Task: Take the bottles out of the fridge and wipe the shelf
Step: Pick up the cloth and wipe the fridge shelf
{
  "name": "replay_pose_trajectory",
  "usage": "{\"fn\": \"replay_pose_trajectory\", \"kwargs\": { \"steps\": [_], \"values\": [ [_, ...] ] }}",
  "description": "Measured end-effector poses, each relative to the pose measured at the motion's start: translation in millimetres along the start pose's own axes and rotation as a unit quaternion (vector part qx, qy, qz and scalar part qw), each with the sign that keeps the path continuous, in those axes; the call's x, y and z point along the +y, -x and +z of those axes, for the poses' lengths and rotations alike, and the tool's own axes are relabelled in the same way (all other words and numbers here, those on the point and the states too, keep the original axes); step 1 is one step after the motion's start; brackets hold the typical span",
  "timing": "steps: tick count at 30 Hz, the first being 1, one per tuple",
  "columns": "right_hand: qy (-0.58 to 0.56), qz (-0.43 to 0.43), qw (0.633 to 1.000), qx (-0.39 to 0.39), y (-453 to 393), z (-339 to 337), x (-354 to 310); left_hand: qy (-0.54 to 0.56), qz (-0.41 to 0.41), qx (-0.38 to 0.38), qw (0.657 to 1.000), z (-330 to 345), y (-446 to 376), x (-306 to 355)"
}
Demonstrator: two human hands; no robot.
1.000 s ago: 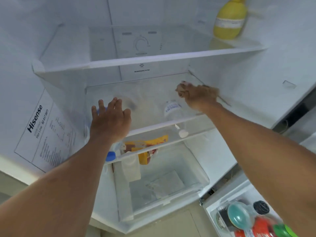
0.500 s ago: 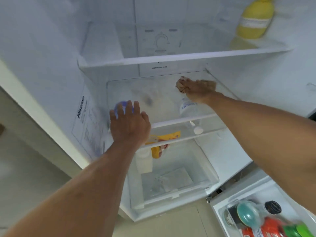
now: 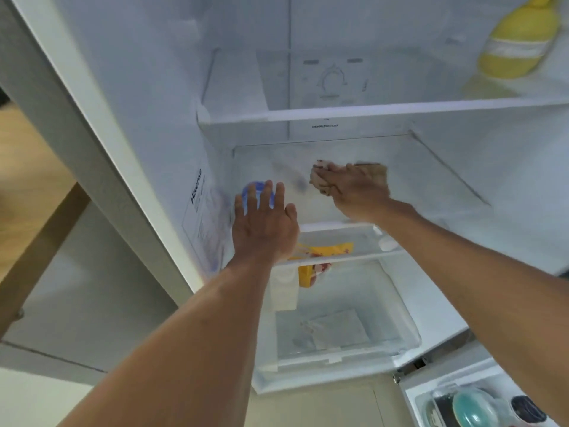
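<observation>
I look down into an open white fridge. My right hand presses a beige cloth onto the middle glass shelf, near its centre. My left hand hovers over the shelf's front left with fingers spread, and a blue bottle cap shows just past its fingertips. A clear bottle with a white cap lies below the shelf's front edge, mostly hidden by my right forearm. A yellow bottle stands on the upper shelf at the right.
Below the shelf are a yellow packet, a white carton and a clear crisper drawer. The door rack at bottom right holds a teal lid and dark caps. The fridge's left wall carries a label.
My right hand slid the cloth leftward along the shelf, toward its middle. My left hand stayed open near the blue cap. My view swung so the fridge sits further right.
</observation>
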State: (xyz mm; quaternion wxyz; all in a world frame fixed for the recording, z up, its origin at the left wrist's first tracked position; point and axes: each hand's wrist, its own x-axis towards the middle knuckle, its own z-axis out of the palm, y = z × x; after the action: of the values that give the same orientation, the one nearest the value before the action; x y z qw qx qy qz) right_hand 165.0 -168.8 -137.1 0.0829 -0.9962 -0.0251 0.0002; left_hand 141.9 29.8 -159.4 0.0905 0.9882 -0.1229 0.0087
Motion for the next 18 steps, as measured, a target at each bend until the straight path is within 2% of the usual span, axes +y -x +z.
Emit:
{"fn": "replay_pose_trajectory", "kwargs": {
  "steps": [2,4,9,11,15,18],
  "values": [
    [-0.022,-0.054,0.998,0.02,32,4,3,-0.015,0.008,0.014,1.0,0,-1,-1],
    [-0.022,-0.066,0.997,0.031,39,4,10,-0.023,0.011,0.018,1.0,0,-2,-2],
    [0.008,0.008,1.0,0.004,-56,-1,10,-0.035,0.028,0.016,0.999,4,-2,-7],
    [0.001,-0.013,1.0,-0.012,-78,-3,-11,-0.042,0.031,0.018,0.998,4,-1,-7],
    [0.007,-0.145,0.989,0.017,-51,2,-25,0.03,0.012,0.033,0.999,-1,1,-7],
    [0.004,-0.144,0.989,-0.019,-55,-2,-16,0.163,0.015,0.11,0.98,-20,22,0]
  ]
}}
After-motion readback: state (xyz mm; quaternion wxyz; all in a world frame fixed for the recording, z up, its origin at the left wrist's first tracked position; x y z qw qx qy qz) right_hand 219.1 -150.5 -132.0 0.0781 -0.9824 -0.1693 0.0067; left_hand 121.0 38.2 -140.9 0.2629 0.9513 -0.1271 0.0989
